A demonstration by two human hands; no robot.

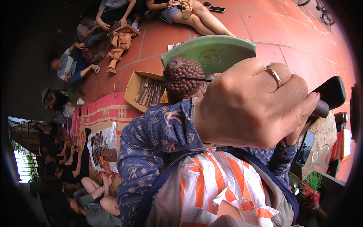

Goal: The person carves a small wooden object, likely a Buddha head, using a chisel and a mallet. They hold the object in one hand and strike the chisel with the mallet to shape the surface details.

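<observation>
My left hand (253,106), with a ring on one finger, is closed round a slim carving tool. The tool's dark rounded handle end (322,109) sticks out at the right. Its thin metal shank (194,79) reaches left across a dark brown carved head (183,73) covered in bumpy curls; whether the tip touches it I cannot tell. Below and behind the left hand, only a small part of my right hand (292,137) shows, and its fingers are mostly hidden. A glossy black rounded piece (333,92) stands just beyond the handle; its kind is unclear.
Behind the carved head is a green plastic chair back (227,49). A cardboard box (132,89) of chisels sits left of the head. More tools lie on a white sheet (113,134). Right stands a small table (312,168) with a phone (306,147). Several people sit around, some holding carvings (121,43).
</observation>
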